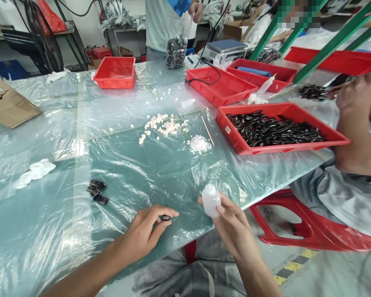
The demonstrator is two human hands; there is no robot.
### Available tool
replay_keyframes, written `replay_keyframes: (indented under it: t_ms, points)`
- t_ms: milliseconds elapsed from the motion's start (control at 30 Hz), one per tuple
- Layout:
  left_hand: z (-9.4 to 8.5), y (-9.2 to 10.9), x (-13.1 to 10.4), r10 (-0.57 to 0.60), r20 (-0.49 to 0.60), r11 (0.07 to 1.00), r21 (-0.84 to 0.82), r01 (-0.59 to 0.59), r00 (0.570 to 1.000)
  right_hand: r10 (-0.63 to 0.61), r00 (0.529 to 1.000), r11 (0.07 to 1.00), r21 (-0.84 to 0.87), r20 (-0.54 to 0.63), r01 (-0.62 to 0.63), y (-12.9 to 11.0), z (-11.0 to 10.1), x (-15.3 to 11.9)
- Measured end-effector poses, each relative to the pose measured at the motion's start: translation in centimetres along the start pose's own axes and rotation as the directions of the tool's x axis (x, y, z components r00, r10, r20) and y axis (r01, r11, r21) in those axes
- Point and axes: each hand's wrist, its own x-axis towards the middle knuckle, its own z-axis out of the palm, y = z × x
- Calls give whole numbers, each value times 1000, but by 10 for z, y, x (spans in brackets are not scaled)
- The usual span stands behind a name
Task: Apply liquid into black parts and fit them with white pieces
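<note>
Between the thumb and fingers of my left hand is a small shiny black part, held just over the table's near side. My right hand grips a small translucent white squeeze bottle, nearly upright, by the table's front edge. Several loose black parts lie in a little group to the left. Farther back, a pile of tiny clear-white pieces sits beside a thin wooden stick. Cream-coloured small blocks are scattered behind that pile.
A red tray full of black parts stands at the right. Other red trays are at the back. Crumpled white tissue lies left on the plastic-covered table. A co-worker's arm is at the right; another person stands across the table.
</note>
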Motion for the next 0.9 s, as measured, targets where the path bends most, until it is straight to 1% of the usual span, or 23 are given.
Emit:
replay_keyframes:
  t_ms: [67, 133, 167, 233, 300, 333, 367, 433, 500, 533, 567, 600, 633, 667, 700, 800, 867, 900]
  points:
    - [0, 1, 0, 6, -5, 1000, -6, -6, 1000, -45, 999, 997, -68, 1, 45, 6, 2, 7]
    - [0, 1, 0, 11, -1, 1000, -16, -11, 1000, -123, 992, 970, -209, 0, 120, 10, 5, 13]
    - [0, 0, -1, 13, 2, 1000, -23, -13, 1000, -158, 987, 940, -304, 13, 155, 12, 7, 16]
    - [1, -1, -2, 20, 9, 999, -40, -19, 1000, -204, 977, 850, -485, 58, 206, 14, 11, 18]
    - [2, -2, -2, 26, 14, 999, -47, -25, 1000, -213, 973, 769, -598, 93, 226, 15, 12, 17]
    - [2, -3, -3, 29, 12, 999, -45, -29, 999, -215, 971, 750, -620, 101, 231, 15, 12, 16]
    - [3, -3, -3, 33, 3, 999, -42, -33, 999, -216, 970, 752, -615, 115, 240, 14, 10, 15]
    - [3, -3, -3, 32, -17, 999, -29, -32, 999, -198, 963, 819, -509, 182, 264, 10, 2, 18]
    - [3, -4, -4, 18, -25, 1000, -13, -19, 1000, -219, 951, 892, -350, 220, 286, 2, -7, 32]
    - [3, -4, -4, 16, -27, 1000, -3, -16, 1000, -250, 946, 898, -317, 206, 306, -5, -10, 45]
    - [3, -5, -4, 19, -30, 1000, 11, -18, 999, -285, 940, 872, -356, 187, 336, -12, -12, 62]
    - [4, -7, -4, 26, -33, 999, 28, -25, 999, -323, 932, 816, -450, 168, 364, -20, -12, 83]
    - [4, -8, -4, 43, -37, 998, 46, -41, 998, -347, 921, 722, -576, 177, 383, -29, -9, 107]
    - [4, -8, -4, 56, -36, 996, 66, -54, 998, -330, 913, 583, -709, 238, 396, -36, -4, 135]
    - [3, -9, -4, 66, -36, 994, 86, -62, 997, -313, 914, 530, -751, 259, 394, -42, 2, 163]
    - [0, -7, -4, 88, -56, 989, 123, -80, 995, -268, 923, 439, -818, 276, 372, -50, 24, 244]
    - [-1, -7, -5, 78, -63, 988, 139, -68, 995, -225, 929, 396, -843, 295, 363, -49, 38, 283]
    - [0, -8, -6, 70, -61, 987, 146, -61, 996, -203, 930, 382, -850, 305, 362, -48, 43, 296]
